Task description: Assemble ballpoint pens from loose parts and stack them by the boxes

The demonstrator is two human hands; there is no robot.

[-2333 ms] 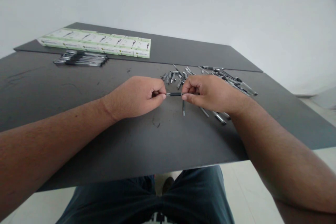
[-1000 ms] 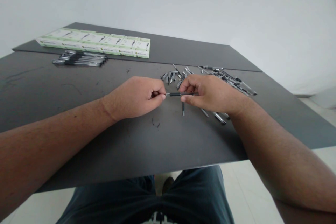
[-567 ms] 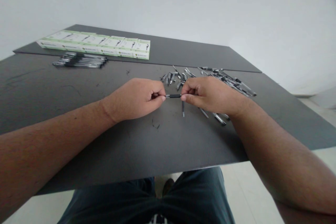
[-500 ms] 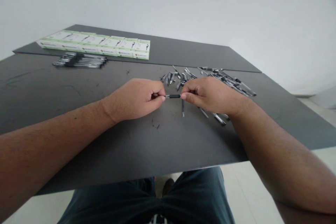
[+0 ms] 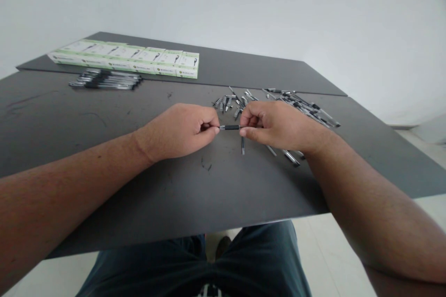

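Note:
A pen (image 5: pixel 232 127) with a black ribbed grip lies level between my two hands, just over the table. My left hand (image 5: pixel 188 130) pinches its left end between thumb and fingertips, which hide most of that end. At the other end, my right hand (image 5: pixel 270 123) holds the tip side between thumb and forefinger. Below the right fingertips a loose pen cap (image 5: pixel 243 145) rests on the table. Several small caps and clear parts (image 5: pixel 226 103) are scattered just beyond my hands. Pen barrels (image 5: pixel 306 110) lie in a loose pile behind and right of my right hand.
Green and white pen boxes (image 5: pixel 142 60) stand in a row at the back left. In front of them is a neat bundle of pens (image 5: pixel 104 79). More pen pieces (image 5: pixel 291 158) lie under my right wrist. The dark table (image 5: pixel 195 195) ends just before my lap.
The pen has turned slightly about its length between my fingers, and my right thumb and fingers have shifted a little on it. My left hand stays in place.

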